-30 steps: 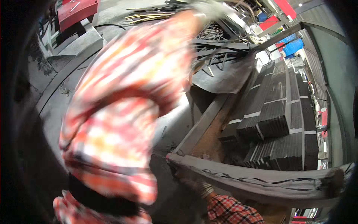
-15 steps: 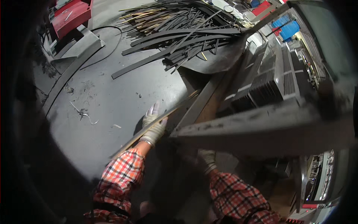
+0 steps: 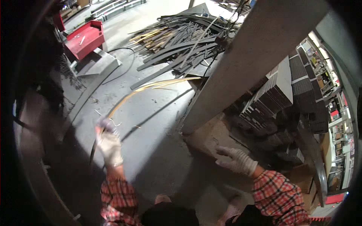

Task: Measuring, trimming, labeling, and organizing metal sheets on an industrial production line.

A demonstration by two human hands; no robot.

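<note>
I am guiding the white-gloved left hand (image 3: pixel 108 145), its grip clasping a long, thin, yellow-and-dark strip (image 3: pixel 143 88) arching from left to upper centre; the white-gloved right hand (image 3: pixel 238 160), lower right, is pointing left, released.

left hand (image 3: pixel 109 145) curled, right hand (image 3: pixel 238 161) loose (gloved)

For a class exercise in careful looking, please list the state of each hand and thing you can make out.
Left hand, gloved, closed on the long strip
Right hand, gloved, partly open, empty
Long strip, bowed
Strip pile, loose, jumbled
Red tray, open-topped
Dark panels, stacked and strapped
Cable, curved, lying loose
</note>
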